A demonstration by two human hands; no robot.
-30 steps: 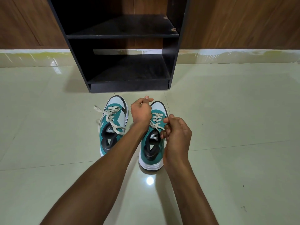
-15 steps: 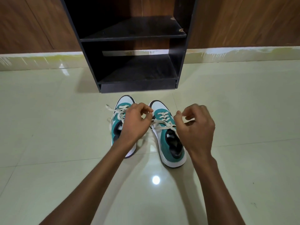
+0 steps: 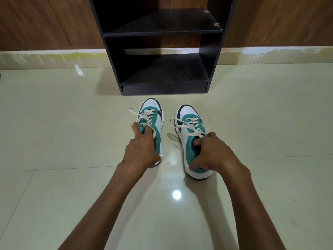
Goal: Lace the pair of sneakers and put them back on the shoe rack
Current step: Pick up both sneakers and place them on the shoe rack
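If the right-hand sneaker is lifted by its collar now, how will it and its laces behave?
The right sneaker will probably keep its shape: its sole and upper look firm. Its loose white laces look floppy and would likely dangle or drag. The right hand has fingers inside the opening, so it may tilt toe-down, judging by that rearward grip.

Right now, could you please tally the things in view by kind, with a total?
Sneakers: 2, left sneaker and right sneaker, both on the floor
Shoe racks: 1, shoe rack
Hands: 2, left hand, right hand
Total: 5
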